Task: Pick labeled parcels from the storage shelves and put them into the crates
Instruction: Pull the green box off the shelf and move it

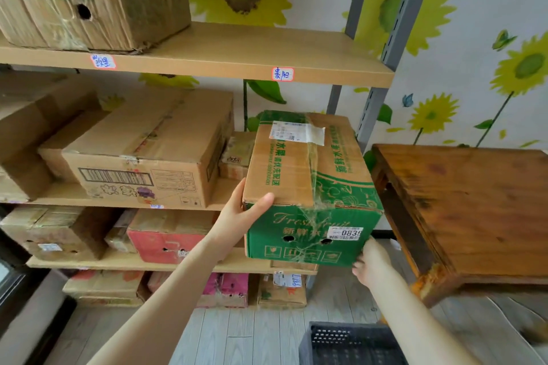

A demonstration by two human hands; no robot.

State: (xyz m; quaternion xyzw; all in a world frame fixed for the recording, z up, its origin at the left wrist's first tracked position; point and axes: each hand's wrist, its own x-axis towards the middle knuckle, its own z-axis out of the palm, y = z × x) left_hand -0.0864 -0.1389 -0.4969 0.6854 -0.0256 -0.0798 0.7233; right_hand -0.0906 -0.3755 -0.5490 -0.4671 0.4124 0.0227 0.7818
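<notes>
A green and brown fruit carton with a white shipping label on top and a "0839" sticker on its front juts out from the right end of the middle shelf. My left hand grips its left front corner, thumb on top. My right hand holds its lower right corner from underneath. A dark plastic crate stands on the floor below, only its far rim in view.
Several cardboard parcels fill the shelves, among them a big brown box to the left and a red carton below. A wooden table stands close on the right. The shelf's grey upright rises behind the carton.
</notes>
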